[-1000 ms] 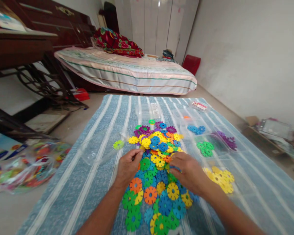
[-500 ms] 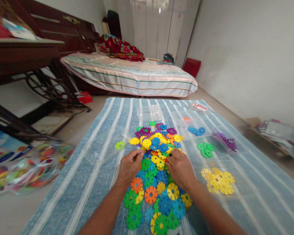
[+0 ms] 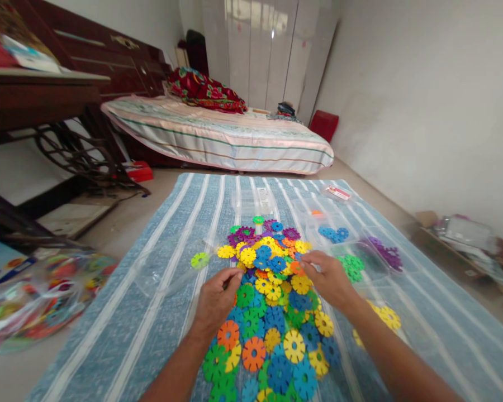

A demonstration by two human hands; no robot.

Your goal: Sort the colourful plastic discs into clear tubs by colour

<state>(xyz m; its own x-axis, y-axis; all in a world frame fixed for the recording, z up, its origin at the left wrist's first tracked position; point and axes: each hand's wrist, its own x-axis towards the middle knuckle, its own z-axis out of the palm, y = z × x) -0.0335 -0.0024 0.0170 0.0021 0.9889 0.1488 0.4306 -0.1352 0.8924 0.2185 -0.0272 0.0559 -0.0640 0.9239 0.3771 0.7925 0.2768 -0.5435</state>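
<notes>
A long heap of notched plastic flower discs (image 3: 254, 353) in yellow, blue, green, orange and purple lies on the striped cloth between my forearms. My left hand (image 3: 218, 297) is closed at the heap's left side, thumb and forefinger pinched beside the yellow and blue discs. What is in that pinch is hidden. On the opposite side my right hand (image 3: 327, 277) has its fingertips together against the heap's edge, close to an orange disc (image 3: 297, 268). Whether a disc is between these fingers I cannot make out. A lone lime-green disc (image 3: 200, 260) lies to the left.
Clear trays on the right hold blue discs (image 3: 333, 234), green discs (image 3: 351, 268), purple discs (image 3: 384, 254) and yellow discs (image 3: 389, 317), the last partly behind my right forearm. A clear box (image 3: 251, 202) stands at the back. Bagged colourful pieces (image 3: 54, 298) lie on the left floor.
My right hand has moved rightward and up from the middle of the heap to its right edge, uncovering yellow and blue discs. My left hand stays nearly in place; the view has tilted slightly.
</notes>
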